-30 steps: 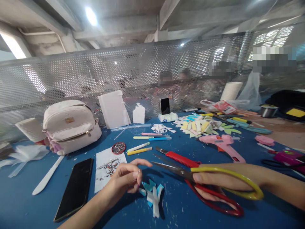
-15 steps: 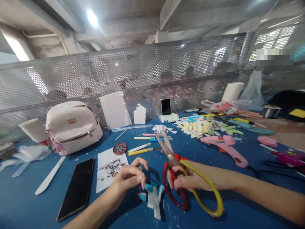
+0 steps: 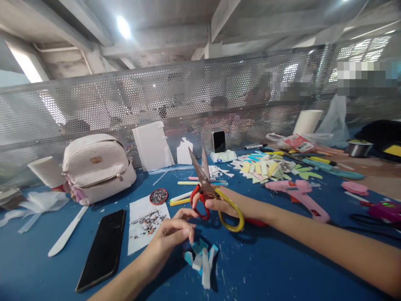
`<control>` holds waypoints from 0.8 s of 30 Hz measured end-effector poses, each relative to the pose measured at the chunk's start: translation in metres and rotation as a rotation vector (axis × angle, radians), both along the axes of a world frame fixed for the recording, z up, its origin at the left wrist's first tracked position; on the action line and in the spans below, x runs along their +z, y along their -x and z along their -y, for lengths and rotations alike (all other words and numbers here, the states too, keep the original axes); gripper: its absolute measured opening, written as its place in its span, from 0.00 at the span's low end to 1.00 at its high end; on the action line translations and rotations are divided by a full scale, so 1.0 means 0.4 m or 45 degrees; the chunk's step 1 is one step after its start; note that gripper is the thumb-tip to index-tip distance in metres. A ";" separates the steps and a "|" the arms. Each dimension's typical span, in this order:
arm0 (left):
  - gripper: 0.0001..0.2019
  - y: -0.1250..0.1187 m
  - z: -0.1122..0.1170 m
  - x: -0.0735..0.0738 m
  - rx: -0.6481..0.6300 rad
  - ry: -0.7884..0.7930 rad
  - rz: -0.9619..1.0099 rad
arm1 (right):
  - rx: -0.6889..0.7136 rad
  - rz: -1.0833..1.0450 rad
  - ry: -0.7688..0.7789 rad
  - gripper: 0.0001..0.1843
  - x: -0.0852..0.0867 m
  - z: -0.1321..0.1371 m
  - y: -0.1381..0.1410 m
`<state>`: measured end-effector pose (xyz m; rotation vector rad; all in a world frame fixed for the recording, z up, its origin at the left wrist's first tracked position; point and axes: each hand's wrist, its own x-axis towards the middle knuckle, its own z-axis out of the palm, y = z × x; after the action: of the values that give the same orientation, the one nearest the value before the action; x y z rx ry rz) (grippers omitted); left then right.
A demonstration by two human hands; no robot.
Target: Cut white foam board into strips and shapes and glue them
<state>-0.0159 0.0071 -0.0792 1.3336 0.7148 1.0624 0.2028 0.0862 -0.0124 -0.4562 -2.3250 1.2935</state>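
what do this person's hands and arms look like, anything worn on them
The left hand and right hand are bare, without gloves. No sleeve or bracelet shows on the left forearm or right forearm. Whether a finger wears a ring is unclear.

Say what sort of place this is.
Probably a craft workspace: metal scissors with red and yellow handles, a pink plastic glue gun, and a loose pile of flat pastel pieces on a blue tabletop.

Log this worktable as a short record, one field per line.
Left hand: fingers bent, by blue-and-white strips; contact unclear
Right hand: holding red-and-yellow-handled scissors, blades apart
Left side: smartphone lying flat; pale backpack behind it
Right side: pink glue gun; pile of cut pieces behind it
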 end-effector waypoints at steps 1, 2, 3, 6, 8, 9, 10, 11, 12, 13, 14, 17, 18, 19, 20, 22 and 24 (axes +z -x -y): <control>0.17 0.002 -0.003 -0.003 0.019 0.004 0.013 | 0.017 -0.005 -0.005 0.30 -0.002 -0.003 0.007; 0.17 0.005 -0.005 -0.006 0.041 0.009 0.027 | 0.031 -0.011 -0.007 0.31 -0.004 -0.005 0.011; 0.16 0.007 -0.007 -0.008 0.063 0.014 0.042 | 0.044 -0.018 -0.006 0.31 -0.006 -0.006 0.015; 0.15 0.011 -0.008 -0.008 0.096 0.025 0.078 | 0.075 -0.027 0.019 0.34 -0.013 -0.009 0.015; 0.14 0.010 -0.007 -0.004 0.095 0.023 0.093 | 0.085 -0.016 0.048 0.35 -0.019 -0.010 0.006; 0.15 0.009 -0.007 -0.003 0.096 0.020 0.098 | 0.082 -0.003 0.065 0.35 -0.021 -0.011 -0.001; 0.15 0.009 -0.008 -0.001 0.102 0.013 0.101 | 0.076 0.014 0.085 0.34 -0.022 -0.011 -0.009; 0.15 0.008 -0.008 0.000 0.112 0.003 0.104 | 0.067 0.038 0.107 0.32 -0.022 -0.011 -0.019; 0.15 0.008 -0.008 0.000 0.125 -0.009 0.107 | 0.054 0.068 0.131 0.31 -0.022 -0.011 -0.031; 0.15 0.009 -0.008 0.000 0.134 -0.022 0.110 | 0.040 0.102 0.160 0.28 -0.022 -0.012 -0.043; 0.15 0.009 -0.007 0.001 0.136 -0.032 0.116 | 0.029 0.141 0.192 0.26 -0.022 -0.011 -0.056; 0.15 0.007 0.001 0.002 0.084 -0.013 0.129 | 0.002 0.241 0.308 0.24 -0.031 -0.007 -0.093; 0.15 0.005 0.004 0.003 0.056 0.004 0.131 | 0.000 0.267 0.354 0.25 -0.038 -0.004 -0.104; 0.15 0.003 0.008 0.004 0.029 0.021 0.133 | 0.006 0.292 0.403 0.27 -0.046 0.000 -0.114; 0.15 0.001 0.010 0.005 0.009 0.033 0.134 | 0.017 0.318 0.452 0.29 -0.054 0.005 -0.124; 0.15 -0.001 0.013 0.004 -0.016 0.037 0.141 | 0.062 0.377 0.541 0.33 -0.068 0.013 -0.142; 0.15 0.000 0.012 0.001 -0.027 0.030 0.152 | 0.140 0.442 0.586 0.33 -0.072 0.019 -0.158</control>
<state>-0.0157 0.0025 -0.0788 1.2444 0.6208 1.1037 0.2659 0.0784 -0.0413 -0.7585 -2.3351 1.9495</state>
